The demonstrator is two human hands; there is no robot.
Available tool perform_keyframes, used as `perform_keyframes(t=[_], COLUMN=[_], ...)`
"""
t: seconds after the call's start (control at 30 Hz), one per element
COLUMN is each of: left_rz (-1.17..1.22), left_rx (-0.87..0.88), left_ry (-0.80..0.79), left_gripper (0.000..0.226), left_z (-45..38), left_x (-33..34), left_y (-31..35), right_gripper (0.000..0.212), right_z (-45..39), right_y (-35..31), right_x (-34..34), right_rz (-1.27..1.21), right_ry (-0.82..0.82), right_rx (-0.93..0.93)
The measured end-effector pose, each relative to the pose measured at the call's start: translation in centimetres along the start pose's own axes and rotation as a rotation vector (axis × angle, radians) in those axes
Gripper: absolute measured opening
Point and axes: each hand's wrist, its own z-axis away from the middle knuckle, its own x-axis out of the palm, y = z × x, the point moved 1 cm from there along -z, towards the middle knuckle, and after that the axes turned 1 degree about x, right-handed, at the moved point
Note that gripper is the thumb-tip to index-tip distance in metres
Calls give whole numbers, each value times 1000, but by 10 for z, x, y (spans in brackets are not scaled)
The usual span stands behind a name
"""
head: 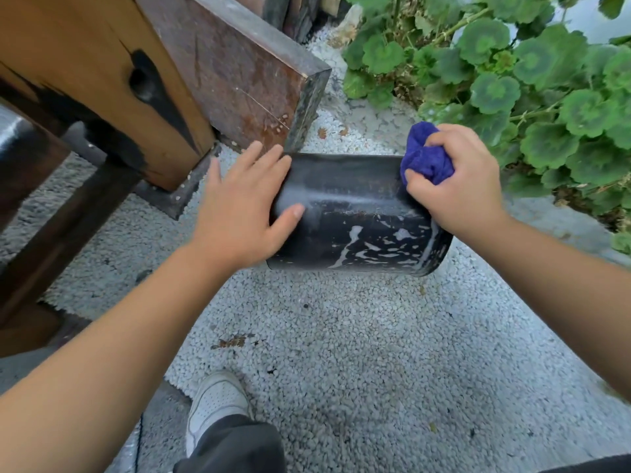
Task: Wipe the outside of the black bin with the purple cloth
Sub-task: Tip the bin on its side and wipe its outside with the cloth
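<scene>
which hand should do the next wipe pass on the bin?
Right. The right hand already grips the purple cloth against the black bin; the left hand lies flat on it, steadying.

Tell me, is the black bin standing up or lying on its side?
On its side. The bin lies with its round wall up on the gravel, left hand flat on it.

Black bin with white streaks; purple cloth; white gravel; green leaves.
</scene>
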Motion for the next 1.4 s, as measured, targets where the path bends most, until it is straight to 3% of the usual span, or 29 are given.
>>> perform_keyframes(t=[0.13,0.37,0.47,0.57,0.7,0.87,0.97,1.07,1.2,1.27,1.4], left_rz=[219,480,501,536,372,38,52,104,149,187,171], left_rx=[24,-220,-264,-270,-145,23,38,29,52,78,79], left_ry=[131,181,190,225,140,32,-8,10,34,66,97], left_gripper=[66,56,56,41,36,54,59,61,56,52,49], left_z=[17,-5,-9,-7,-5,9,16,13,8,8,7], left_x=[15,4,-2,-4,7,12,16,14,16,16,19], left_y=[7,8,5,4,5,9,8,8,8,7,5], right_gripper=[35,15,14,20,12,15,16,21,42,46,34], right_z=[4,-13,-19,-17,-1,-3,-2,2,40,60,61], right_y=[4,-8,-10,-9,-2,8,5,-29,-87,-104,-93], right_x=[4,-3,-3,3,15,11,7,7,43,63,66], right_rz=[-92,-621,-795,-865,-735,-716,-479,-70,160,277,313], right_ry=[25,91,41,-28,-24,-47,-45,-116,-317,-366,-376], right_rx=[52,424,506,559,644,668,561,170,-272,-338,-434])
